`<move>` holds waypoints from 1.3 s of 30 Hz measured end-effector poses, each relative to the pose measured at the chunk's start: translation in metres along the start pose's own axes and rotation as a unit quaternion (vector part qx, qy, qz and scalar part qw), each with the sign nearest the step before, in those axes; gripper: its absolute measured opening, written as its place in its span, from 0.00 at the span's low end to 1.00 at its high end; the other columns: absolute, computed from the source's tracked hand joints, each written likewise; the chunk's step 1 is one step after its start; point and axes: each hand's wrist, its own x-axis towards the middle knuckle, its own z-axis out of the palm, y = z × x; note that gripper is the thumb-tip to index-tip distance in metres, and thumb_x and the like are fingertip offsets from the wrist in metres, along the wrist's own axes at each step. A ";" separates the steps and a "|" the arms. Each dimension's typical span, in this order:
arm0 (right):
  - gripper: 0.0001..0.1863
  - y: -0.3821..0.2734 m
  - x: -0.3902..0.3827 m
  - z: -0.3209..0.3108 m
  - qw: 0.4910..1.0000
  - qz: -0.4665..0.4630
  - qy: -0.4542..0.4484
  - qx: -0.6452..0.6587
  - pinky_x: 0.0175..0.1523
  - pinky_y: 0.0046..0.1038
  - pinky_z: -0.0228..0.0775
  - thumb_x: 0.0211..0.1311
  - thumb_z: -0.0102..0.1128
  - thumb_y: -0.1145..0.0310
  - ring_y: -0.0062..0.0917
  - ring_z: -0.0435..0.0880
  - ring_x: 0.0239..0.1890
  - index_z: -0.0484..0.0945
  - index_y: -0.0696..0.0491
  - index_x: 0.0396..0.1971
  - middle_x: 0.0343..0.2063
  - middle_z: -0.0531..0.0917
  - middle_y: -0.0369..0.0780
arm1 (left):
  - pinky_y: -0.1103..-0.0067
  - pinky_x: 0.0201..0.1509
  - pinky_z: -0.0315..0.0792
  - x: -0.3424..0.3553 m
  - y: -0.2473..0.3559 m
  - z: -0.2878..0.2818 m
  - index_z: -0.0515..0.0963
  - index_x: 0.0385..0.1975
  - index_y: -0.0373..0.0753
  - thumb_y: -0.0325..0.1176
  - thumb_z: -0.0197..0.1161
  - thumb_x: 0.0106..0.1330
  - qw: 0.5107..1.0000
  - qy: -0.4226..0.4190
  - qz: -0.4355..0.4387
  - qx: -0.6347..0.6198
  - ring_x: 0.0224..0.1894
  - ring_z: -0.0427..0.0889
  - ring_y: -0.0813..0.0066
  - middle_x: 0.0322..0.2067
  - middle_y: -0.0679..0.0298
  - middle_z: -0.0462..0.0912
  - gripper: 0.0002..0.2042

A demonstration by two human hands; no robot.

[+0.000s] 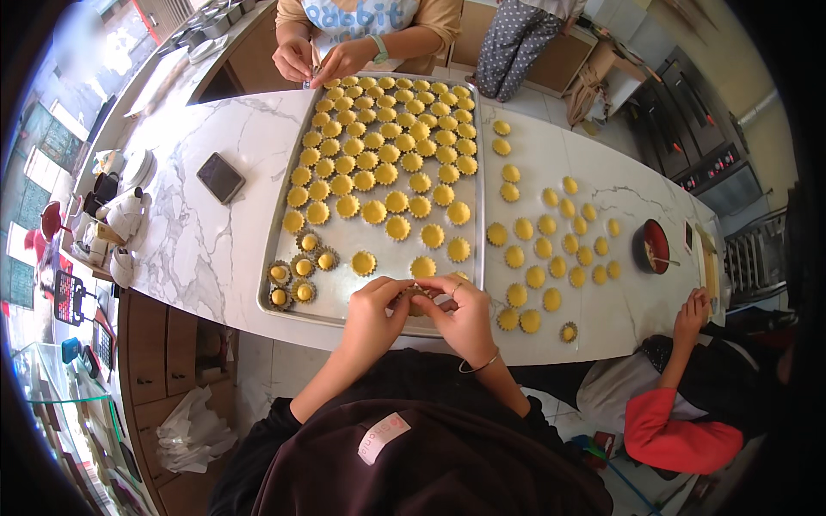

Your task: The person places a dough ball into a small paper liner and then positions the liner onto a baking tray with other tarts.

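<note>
My left hand point(376, 311) and my right hand point(458, 315) meet over the near edge of a large metal baking tray point(340, 234). Between their fingertips they pinch a small fluted tart tin point(416, 293); the fingers hide most of it and the dough inside. Just beyond my hands, a dough-lined tart tin point(422, 267) and another lined tin point(364, 263) rest on the tray. Rows of yellow dough-lined tins fill its far part. At the tray's near left corner, several tins hold round dough balls point(304, 292).
Across the counter, another person's hands point(323, 62) work at a small piece. Pale yellow dough pieces point(535, 277) lie scattered on the marble counter point(602, 335) to the right, near a dark bowl point(654, 248). Left of the tray lies a phone point(221, 178). Another person sits at right.
</note>
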 end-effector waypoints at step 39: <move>0.09 0.010 0.001 0.003 0.996 -0.038 0.024 -0.082 0.30 0.22 0.77 0.53 0.64 0.75 0.25 0.83 0.28 0.80 0.60 0.35 0.29 0.82 0.43 | 0.80 0.32 0.76 0.002 0.008 -0.002 0.80 0.36 0.31 0.21 0.65 0.53 1.000 0.007 -0.006 0.022 0.28 0.83 0.70 0.28 0.56 0.81 0.10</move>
